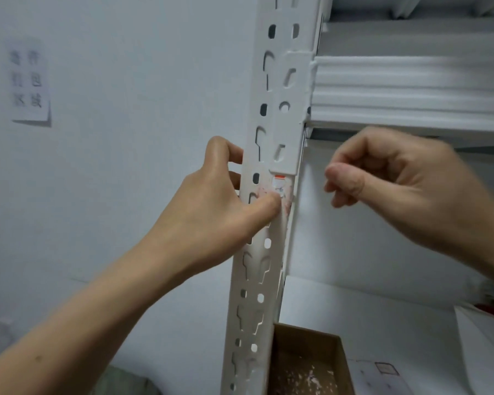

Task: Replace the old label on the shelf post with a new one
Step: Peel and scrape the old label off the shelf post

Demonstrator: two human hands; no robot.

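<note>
A white slotted shelf post (264, 115) runs up the middle of the head view. A small white label with a red top strip (280, 183) sits on the post, surrounded by pinkish residue of an older label. My left hand (211, 206) wraps the post, fingers behind it, with the thumb pressing just below the label. To the right of the post my right hand (391, 183) hovers in the air, blurred, its thumb and fingers pinched together. Whether it holds anything is not visible.
A white shelf beam (411, 86) joins the post at upper right. Below stands an open cardboard box (305, 363) with paper scraps inside. White paper (479, 337) lies on the lower shelf. A paper note with characters (29, 81) hangs on the left wall.
</note>
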